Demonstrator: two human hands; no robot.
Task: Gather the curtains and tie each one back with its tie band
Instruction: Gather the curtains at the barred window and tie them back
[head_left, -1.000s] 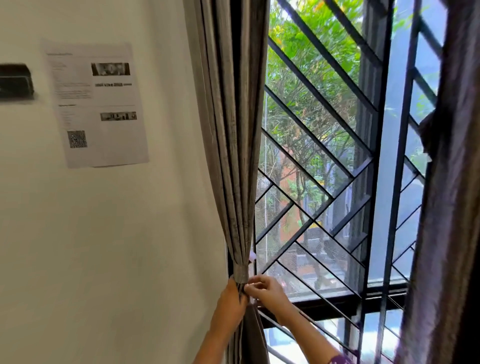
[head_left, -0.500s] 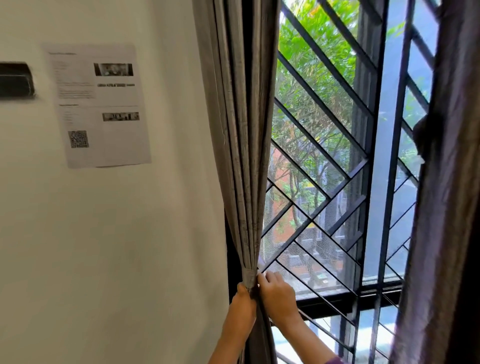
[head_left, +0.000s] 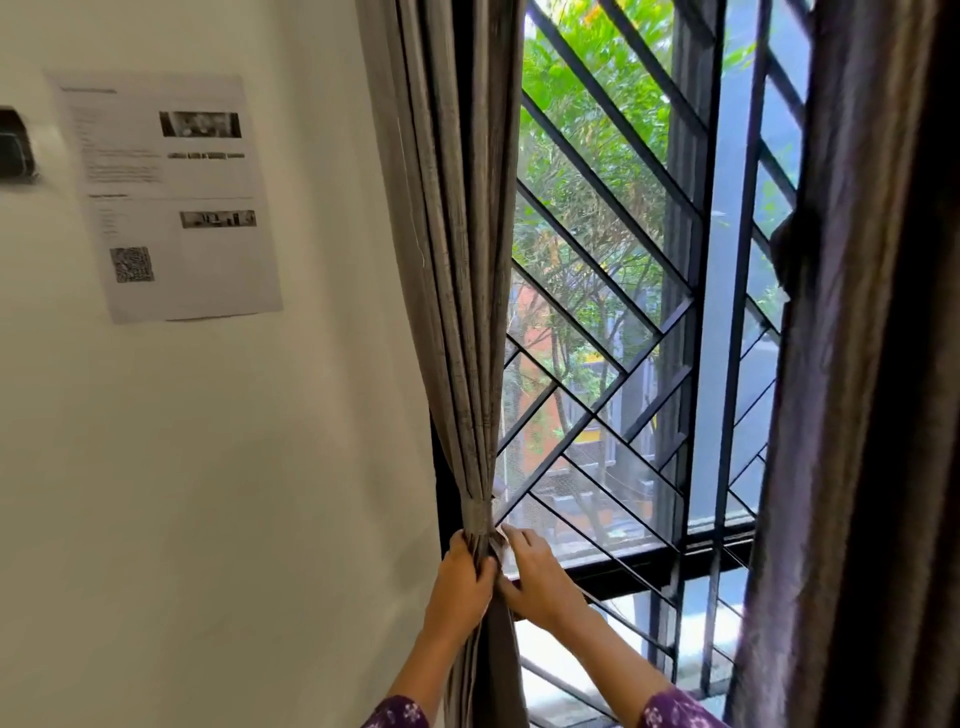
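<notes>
Head view: we record the grey pleated fabric curtain (head_left: 457, 312) gathered at the window's left edge, with a matching grey fabric tie band (head_left: 479, 512) wrapped round it. The left hand (head_left: 460, 577) is clamped on the bundle just below the band. The right hand (head_left: 537, 569) touches the band's pale end; we cannot tell its grip.

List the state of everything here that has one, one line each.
left curtain, gathered into a tight bunch.
tie band, wrapped round the left curtain, its pale end by the right hand.
left hand, grips the left curtain just below the tie band.
right hand, fingers at the band's pale end; grip unclear.
right curtain, hangs down; tied or not cannot be told.
paper sheet, flat on the wall.
</notes>
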